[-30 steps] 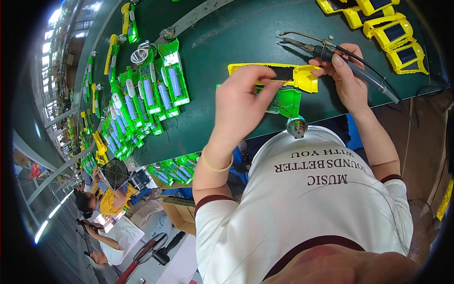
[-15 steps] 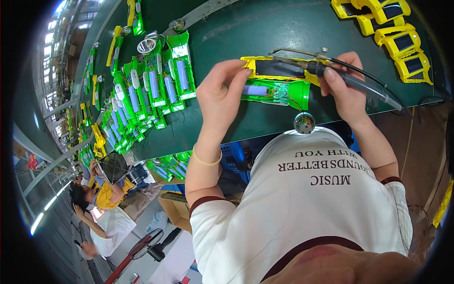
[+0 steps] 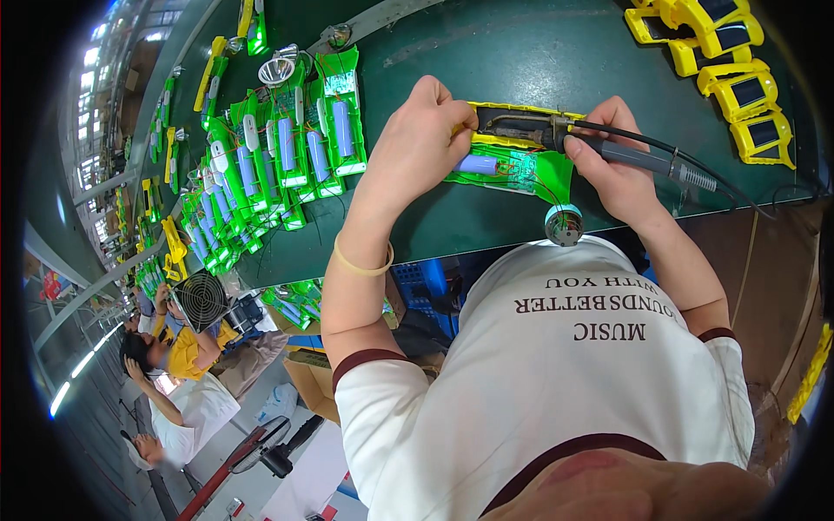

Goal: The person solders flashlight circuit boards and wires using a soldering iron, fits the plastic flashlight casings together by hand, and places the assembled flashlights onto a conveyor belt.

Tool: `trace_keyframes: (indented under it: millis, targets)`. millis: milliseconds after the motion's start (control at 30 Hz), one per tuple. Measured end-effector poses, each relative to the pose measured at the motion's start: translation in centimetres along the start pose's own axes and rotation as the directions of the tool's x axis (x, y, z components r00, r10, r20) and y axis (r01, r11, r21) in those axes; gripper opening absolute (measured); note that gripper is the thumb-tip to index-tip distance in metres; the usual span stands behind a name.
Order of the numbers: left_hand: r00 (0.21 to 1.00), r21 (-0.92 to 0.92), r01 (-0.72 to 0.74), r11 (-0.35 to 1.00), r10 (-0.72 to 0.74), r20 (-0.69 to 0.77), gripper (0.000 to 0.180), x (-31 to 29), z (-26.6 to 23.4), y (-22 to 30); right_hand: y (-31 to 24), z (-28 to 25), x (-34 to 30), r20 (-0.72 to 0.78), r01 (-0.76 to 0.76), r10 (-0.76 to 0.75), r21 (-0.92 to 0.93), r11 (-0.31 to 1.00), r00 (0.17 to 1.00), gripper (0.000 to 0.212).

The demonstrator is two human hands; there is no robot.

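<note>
My left hand (image 3: 415,143) has its fingers pinched at the left end of a yellow housing (image 3: 501,140) with a dark panel area. In my right hand (image 3: 621,181) is a soldering iron (image 3: 641,157) with a dark grey handle, a black cable and a thin bent metal tube. Its metal front end lies over the housing; the exact contact point is too small to make out. Just below, a green half shell (image 3: 526,184) holds a lavender battery cell (image 3: 477,165) and a small circuit board. A round lamp head (image 3: 563,226) hangs by wires at the table edge.
Several wired green shells (image 3: 300,182) with cells crowd the left of the dark green table (image 3: 486,61). More yellow housings (image 3: 749,91) are stacked at the far right. A fan (image 3: 201,300) and co-workers (image 3: 187,352) appear at the lower left.
My left hand has turned over further and shifted slightly up and right. The soldering iron has swung flatter, its metal end now across the housing. The green shell and lamp head moved slightly.
</note>
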State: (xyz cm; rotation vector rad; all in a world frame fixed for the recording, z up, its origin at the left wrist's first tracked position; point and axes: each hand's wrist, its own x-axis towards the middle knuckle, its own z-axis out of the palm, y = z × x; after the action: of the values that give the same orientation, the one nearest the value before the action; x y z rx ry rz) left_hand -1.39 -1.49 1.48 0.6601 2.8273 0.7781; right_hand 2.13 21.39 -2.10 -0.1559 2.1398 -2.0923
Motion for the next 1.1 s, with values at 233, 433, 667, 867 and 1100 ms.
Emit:
trace_keyframes:
  millis: [233, 433, 667, 867, 1100]
  targets:
    - [0.998, 0.012, 0.058, 0.998, -0.058, 0.007, 0.011, -0.2, 0.1, 0.4, -0.2, 0.4, 0.2, 0.031, -0.027, 0.028, -0.020, 0.999, 0.999, 0.027]
    - [0.999, 0.006, 0.028, 1.000, -0.028, -0.026, 0.010, -0.2, 0.2, 0.3, 0.2, -0.3, 0.2, 0.055, -0.027, 0.025, 0.035, 0.999, 0.998, 0.022]
    - [0.997, 0.051, -0.061, 0.997, 0.063, -0.034, 0.008, 0.2, -0.2, 0.8, -0.1, -3.3, -2.1, -0.163, 0.160, -0.116, 0.293, 0.943, 0.980, 0.025]
    - [0.998, 0.031, 0.062, 0.998, -0.062, 0.012, 0.009, -0.1, 0.1, 1.1, 1.3, -11.3, -4.8, -0.504, 0.477, -0.309, 0.244, 0.844, 0.806, 0.043]
    - [0.997, -0.009, 0.072, 0.997, -0.072, 0.019, 0.009, 0.4, 0.1, 1.4, 2.5, -21.7, -7.7, -0.575, 0.570, -0.481, -0.032, 0.821, 0.662, 0.056]
